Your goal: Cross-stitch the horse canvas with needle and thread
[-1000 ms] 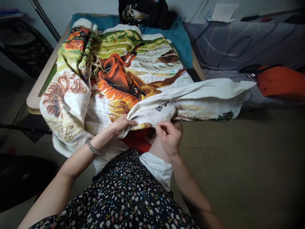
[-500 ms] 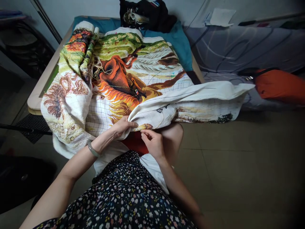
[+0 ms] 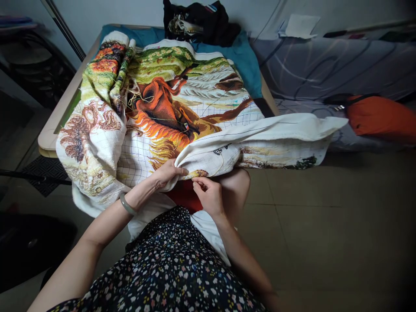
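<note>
Left hand point(image 3: 167, 172), one: closed on a fold of embroidered cloth point(image 3: 167, 141), thumb uppermost; right hand point(image 3: 209, 195), one: fingertips pinched together at the cloth's lower edge, anything between them too small to tell. Pale thread point(image 3: 222, 161), one loose curve on the turned-up part near the right hand: best drawn gently, the fold kept taut, without snagging. Cloth: mostly spread across the table point(image 3: 52, 135), near part beside the right knee point(image 3: 239, 181), weight best left supported
</note>
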The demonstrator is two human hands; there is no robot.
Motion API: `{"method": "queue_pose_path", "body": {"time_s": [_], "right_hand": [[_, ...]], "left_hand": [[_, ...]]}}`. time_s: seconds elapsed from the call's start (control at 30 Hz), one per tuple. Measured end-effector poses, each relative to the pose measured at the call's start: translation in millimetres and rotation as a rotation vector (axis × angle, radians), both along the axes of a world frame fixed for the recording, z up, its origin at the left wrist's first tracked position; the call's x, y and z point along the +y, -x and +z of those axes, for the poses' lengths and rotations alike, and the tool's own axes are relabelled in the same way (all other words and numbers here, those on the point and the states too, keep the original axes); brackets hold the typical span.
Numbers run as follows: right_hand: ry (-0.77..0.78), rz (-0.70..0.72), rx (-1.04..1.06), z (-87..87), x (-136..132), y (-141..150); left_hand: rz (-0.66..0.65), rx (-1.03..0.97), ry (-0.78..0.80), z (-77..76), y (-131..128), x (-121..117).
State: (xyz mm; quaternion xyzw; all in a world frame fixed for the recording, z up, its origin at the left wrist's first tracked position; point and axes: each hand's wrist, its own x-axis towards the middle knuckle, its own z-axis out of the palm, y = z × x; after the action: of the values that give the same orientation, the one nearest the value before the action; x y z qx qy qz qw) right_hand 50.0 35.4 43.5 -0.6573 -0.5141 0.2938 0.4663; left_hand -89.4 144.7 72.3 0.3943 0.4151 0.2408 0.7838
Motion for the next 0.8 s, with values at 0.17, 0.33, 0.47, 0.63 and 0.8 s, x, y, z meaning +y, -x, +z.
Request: {"method": "queue_pose_path", "body": {"time_s": [0.17, 0.33, 0.47, 0.63, 0.8], "right_hand": [[-0.020, 0.017, -0.017, 2.3, 1.6, -1.7], [-0.009, 0.025, -0.023, 5.1, 1.4, -2.3], [-0.005, 0.020, -0.029, 5.0, 1.5, -2.4], [-0.020, 0.017, -0.052, 4.5, 3.3, -1.9], [-0.043, 0.018, -0.046, 2.4, 4.1, -0.9]], "left_hand": [[0.006, -0.016, 0.014, -0.6, -0.9, 0.4], [0.012, 0.000, 0.006, 1.1, -0.6, 0.1], [0.014, 0.005, -0.003, -0.1, -0.4, 0.1], [0.008, 0.010, -0.012, -1.4, -0.8, 0.2], [0.013, 0.007, -0.005, 2.4, -1.2, -0.6]]}}
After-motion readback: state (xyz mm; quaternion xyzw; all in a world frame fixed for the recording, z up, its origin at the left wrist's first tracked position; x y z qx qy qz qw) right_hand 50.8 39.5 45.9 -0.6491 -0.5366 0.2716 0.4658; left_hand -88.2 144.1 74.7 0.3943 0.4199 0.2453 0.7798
